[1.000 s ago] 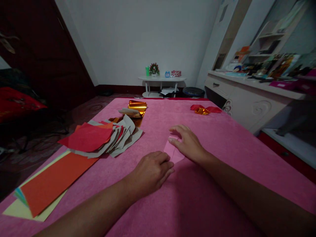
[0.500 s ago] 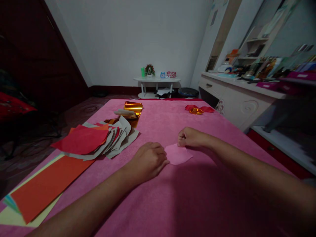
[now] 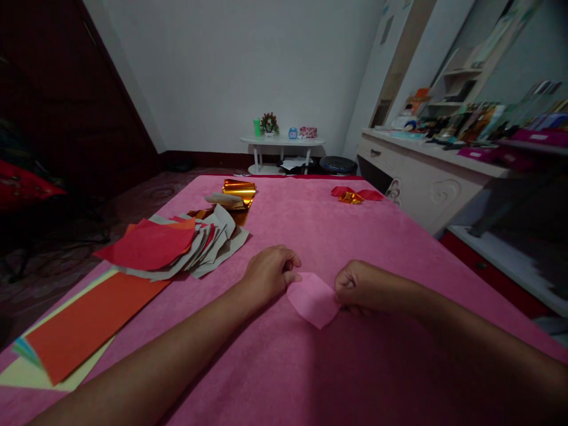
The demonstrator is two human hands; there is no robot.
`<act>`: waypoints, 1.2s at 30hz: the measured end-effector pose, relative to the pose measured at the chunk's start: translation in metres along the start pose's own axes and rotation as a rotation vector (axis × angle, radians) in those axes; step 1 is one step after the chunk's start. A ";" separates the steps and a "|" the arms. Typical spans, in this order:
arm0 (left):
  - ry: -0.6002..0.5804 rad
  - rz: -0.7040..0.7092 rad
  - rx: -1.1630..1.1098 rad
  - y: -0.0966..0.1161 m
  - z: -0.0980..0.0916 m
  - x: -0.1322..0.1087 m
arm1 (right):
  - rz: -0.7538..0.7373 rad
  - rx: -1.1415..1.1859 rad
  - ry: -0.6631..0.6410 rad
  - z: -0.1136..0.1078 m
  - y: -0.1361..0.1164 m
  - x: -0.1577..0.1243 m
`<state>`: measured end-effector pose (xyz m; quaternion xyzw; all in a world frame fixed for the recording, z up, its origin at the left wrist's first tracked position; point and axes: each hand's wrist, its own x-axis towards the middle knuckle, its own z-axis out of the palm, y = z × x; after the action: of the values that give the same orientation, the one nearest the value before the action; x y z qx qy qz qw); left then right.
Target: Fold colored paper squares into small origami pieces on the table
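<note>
A small piece of pink paper (image 3: 314,300), cut to a rounded outline with a pointed corner at the near side, is between my two hands just above or on the pink cloth. My left hand (image 3: 268,273) is at its upper left edge, the thumb against the paper and the fingers curled; its index finger shows a little apart from the thumb. With fingers folded in, my right hand (image 3: 361,287) grips the paper's right edge. The fingertips behind the paper are hidden.
To the left lie stacked red and grey paper pieces (image 3: 153,248) and orange paper strips (image 3: 97,325). Behind them is a gold foil roll (image 3: 239,192). A red and gold paper piece (image 3: 350,197) rests at the far right of the pink cloth (image 3: 284,219). A white dresser (image 3: 421,177) stands at the right.
The pink paper has turned and come slightly nearer. My right hand has moved from its top edge to its right edge, and my left hand has shifted up to its upper left.
</note>
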<state>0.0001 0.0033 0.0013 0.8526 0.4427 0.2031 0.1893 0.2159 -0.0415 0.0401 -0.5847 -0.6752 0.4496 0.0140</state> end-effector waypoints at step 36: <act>-0.300 0.448 -0.137 0.002 -0.027 0.052 | -0.821 -0.305 0.529 0.040 0.010 0.020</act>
<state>0.0147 0.0494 0.0344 0.9350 0.1954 0.1406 0.2603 0.1956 -0.0500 0.0005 -0.3605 -0.8804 0.1401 0.2745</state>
